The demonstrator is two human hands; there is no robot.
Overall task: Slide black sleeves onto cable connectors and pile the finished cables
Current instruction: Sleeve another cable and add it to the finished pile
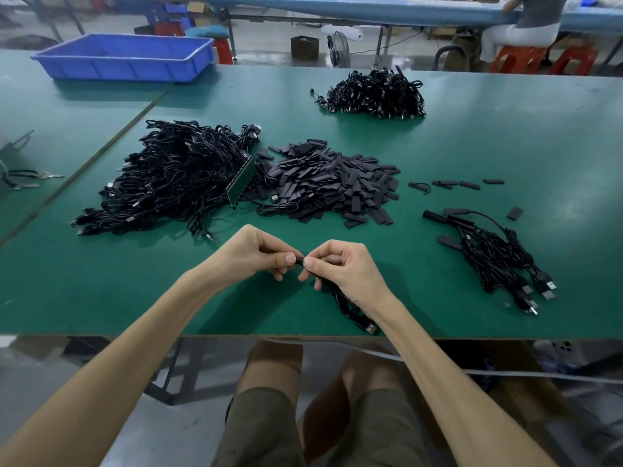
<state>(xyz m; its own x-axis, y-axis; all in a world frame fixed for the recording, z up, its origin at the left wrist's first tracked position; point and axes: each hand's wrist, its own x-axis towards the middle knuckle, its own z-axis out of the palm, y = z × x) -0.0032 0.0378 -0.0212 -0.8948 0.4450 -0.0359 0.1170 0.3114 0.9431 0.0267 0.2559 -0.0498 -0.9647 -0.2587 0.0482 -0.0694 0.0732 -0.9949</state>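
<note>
Matte green table (pixel 472 156). Flat rectangular black sleeves (pixel 330 183) heaped at centre. Glossy tangle of loose cables (pixel 175 176) lies left of heap, touching it. Sleeved cables (pixel 499 261) piled at right, metal plugs toward near edge. Near table front, left hand (pixel 259 254) and right hand (pixel 340 267), fingers curled, pinch tip of 1 held cable (pixel 344 305) between thumbs and forefingers. Rest of it trails under right hand, coiled on table.

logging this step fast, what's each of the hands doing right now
Left hand: closed, pinching a small black piece, likely a sleeve.
Right hand: closed, gripping the cable at its end.
</note>
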